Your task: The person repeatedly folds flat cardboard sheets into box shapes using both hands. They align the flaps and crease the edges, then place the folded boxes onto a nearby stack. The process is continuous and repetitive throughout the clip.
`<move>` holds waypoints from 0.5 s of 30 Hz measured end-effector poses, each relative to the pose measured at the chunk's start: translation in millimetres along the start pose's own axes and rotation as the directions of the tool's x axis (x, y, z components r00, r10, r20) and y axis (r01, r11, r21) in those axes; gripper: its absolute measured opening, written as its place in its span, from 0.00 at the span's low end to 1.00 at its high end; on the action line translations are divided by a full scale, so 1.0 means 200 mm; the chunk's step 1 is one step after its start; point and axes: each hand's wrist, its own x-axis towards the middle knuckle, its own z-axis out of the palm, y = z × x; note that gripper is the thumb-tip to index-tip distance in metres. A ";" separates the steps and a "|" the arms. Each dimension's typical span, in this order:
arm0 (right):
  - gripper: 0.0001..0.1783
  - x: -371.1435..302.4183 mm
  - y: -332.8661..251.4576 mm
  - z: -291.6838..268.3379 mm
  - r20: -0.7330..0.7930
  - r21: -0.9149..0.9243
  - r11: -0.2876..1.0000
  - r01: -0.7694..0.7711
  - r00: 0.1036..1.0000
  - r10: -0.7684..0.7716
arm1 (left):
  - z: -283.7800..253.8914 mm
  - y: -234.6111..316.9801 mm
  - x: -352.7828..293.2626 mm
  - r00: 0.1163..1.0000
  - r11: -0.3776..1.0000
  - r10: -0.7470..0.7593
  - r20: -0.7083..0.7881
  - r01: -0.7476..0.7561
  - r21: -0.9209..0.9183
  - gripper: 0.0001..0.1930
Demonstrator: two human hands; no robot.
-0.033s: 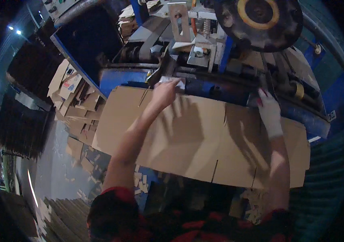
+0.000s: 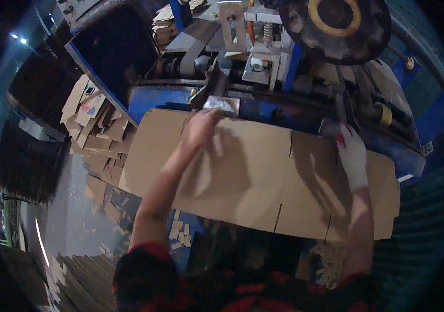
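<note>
A wide brown cardboard sheet (image 2: 263, 171) with cut slots lies in front of me, its far edge against the machine's blue front beam (image 2: 154, 99). My left hand (image 2: 201, 127), bare and slightly blurred, rests at that far edge, fingers apart, just below a shiny metal plate (image 2: 222, 105). On the right, my right hand (image 2: 353, 156) wears a white glove with red near the fingertips. Its fingers stretch toward a second, duller metal plate (image 2: 332, 127) beside the sheet's far edge. Neither hand wraps around anything I can see. Finger shadows fall across the cardboard.
A large dark wheel with a yellow ring (image 2: 334, 18) hangs over the machine at upper right. Rollers and a spring-loaded bracket (image 2: 261, 65) stand behind the beam. Piled cardboard offcuts (image 2: 97, 130) lie at left, with small scraps (image 2: 180, 234) below. Stacked sheets (image 2: 84, 281) sit lower left.
My left hand has drawn back from the shiny plate, toward me and a little left. My right hand has shifted slightly nearer to me and right. The cardboard has barely moved.
</note>
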 end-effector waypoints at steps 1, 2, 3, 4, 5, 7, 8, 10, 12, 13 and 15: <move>0.25 -0.20 0.05 -0.09 -0.031 0.026 1.000 -0.015 0.999 0.015 | -0.08 0.04 -0.18 0.969 0.969 -0.226 -0.098 0.233 0.078 0.14; 0.26 -0.37 0.08 -0.12 -0.052 0.057 0.993 -0.105 0.993 0.108 | -0.15 -0.12 -0.39 0.944 0.954 -0.276 -0.183 0.292 0.068 0.14; 0.26 -0.56 0.12 -0.17 -0.070 0.068 0.973 -0.219 0.972 0.223 | -0.22 -0.16 -0.53 0.886 0.862 -0.404 -0.229 0.452 0.228 0.21; 0.28 -0.77 0.18 -0.19 -0.070 -0.082 0.980 -0.184 0.981 0.178 | -0.30 -0.21 -0.67 0.806 0.706 -0.528 -0.268 0.592 0.389 0.27; 0.29 -0.99 0.25 -0.18 -0.058 -0.237 0.960 -0.150 0.988 0.140 | -0.36 -0.26 -0.81 0.711 0.519 -0.638 -0.295 0.681 0.517 0.34; 0.33 -1.21 0.23 -0.17 0.016 -0.328 0.937 -0.120 0.991 0.132 | -0.43 -0.61 -1.26 0.792 0.607 -0.588 -0.162 0.565 0.559 0.35; 0.35 -1.27 0.15 -0.18 0.052 -0.324 0.929 -0.177 0.977 0.205 | -0.44 -0.59 -1.26 0.794 0.710 -0.602 -0.083 0.580 0.399 0.33; 0.39 -1.37 0.03 -0.26 0.098 -0.334 0.904 -0.268 0.944 0.316 | -0.54 -0.37 -1.11 0.718 0.719 -0.685 0.126 0.694 -0.043 0.27; 0.43 -1.41 -0.05 -0.33 0.101 -0.313 0.902 -0.298 0.934 0.343 | -0.56 -0.46 -1.23 0.867 0.866 -0.490 -0.087 0.496 0.063 0.26; 0.44 -1.44 -0.07 -0.34 -0.090 -0.326 0.830 -0.453 0.888 0.450 | -0.57 -0.48 -1.26 0.831 0.817 -0.549 -0.086 0.556 0.151 0.27; 0.46 -1.53 -0.06 -0.29 -0.456 -0.270 0.643 -0.717 0.683 0.570 | -0.58 -0.51 -1.26 0.767 0.732 -0.637 -0.075 0.633 0.252 0.30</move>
